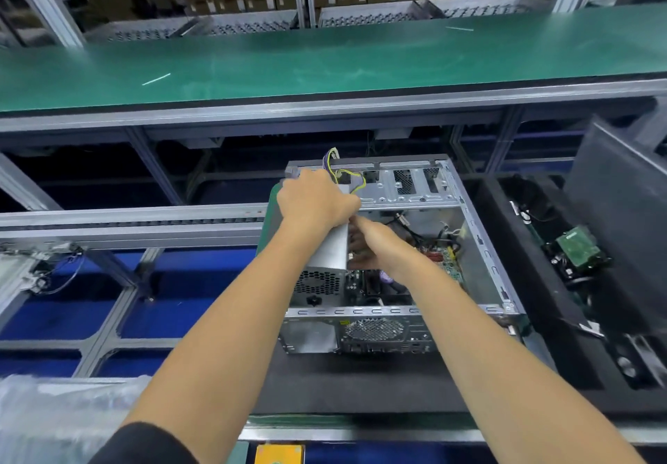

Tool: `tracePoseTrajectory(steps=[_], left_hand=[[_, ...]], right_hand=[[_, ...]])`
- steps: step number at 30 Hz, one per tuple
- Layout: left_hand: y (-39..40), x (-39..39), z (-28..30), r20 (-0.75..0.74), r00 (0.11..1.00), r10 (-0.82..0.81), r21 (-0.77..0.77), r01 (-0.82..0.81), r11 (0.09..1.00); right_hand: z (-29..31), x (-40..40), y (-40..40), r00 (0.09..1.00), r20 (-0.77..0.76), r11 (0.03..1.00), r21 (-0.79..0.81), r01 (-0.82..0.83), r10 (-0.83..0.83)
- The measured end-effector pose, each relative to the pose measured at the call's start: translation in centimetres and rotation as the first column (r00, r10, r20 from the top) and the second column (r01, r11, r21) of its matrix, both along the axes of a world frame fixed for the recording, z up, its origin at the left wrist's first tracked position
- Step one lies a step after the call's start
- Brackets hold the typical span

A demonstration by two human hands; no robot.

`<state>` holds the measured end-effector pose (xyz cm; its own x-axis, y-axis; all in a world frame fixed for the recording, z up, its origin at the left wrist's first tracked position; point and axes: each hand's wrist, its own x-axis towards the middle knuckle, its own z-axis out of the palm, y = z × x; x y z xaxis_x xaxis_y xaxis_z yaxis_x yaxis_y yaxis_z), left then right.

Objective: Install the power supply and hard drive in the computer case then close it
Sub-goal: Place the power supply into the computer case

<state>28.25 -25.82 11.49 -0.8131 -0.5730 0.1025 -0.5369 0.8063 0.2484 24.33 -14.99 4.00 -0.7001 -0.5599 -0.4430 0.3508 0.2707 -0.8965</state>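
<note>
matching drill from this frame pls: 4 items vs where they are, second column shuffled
Things:
1. power supply
2. hard drive
3. side panel
4. left hand

Places:
A. in the black foam tray to the right of the case
B. gripping the far end of the power supply, by the yellow wires
C. at the left side of the open computer case, fan grille facing the camera
D. leaning upright at the far right, behind the tray

Pairs: 1-C, 2-A, 3-D, 4-B
</note>
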Motion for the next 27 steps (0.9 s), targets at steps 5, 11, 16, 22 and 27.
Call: tracePoseTrajectory(steps=[5,11,16,22,27], left_hand=[[1.9,-0.4,-0.2,0.097,0.995,0.011,-0.217,0.011,0.976],[1.6,-0.7,-1.3,0.16,0.987,0.004,-0.21,0.03,0.977],[0.6,-1.0,-2.4,0.196,0.98,-0.02,-0.162,0.052,0.985],[0.4,-1.0,-4.3,0.204,0.978,-0.031,-0.218,0.076,0.973],[1.1,-0.9,-4.5,0.187,0.982,-0.021,-0.227,0.064,0.972]], right_hand=[[-1.0,-0.2,0.6,0.998,0.057,0.998,-0.062,-0.026,0.029],[-1.4,-0.8,0.1,0.988,0.119,0.994,-0.063,-0.092,0.099],[-1.9,-0.5,-0.7,0.981,0.154,0.992,-0.051,-0.113,0.12],[-3.2,-0.4,-0.6,0.977,0.136,0.987,-0.021,-0.161,0.162],[-3.1,-0.5,-0.3,0.976,0.137,0.985,-0.011,-0.17,0.17]])
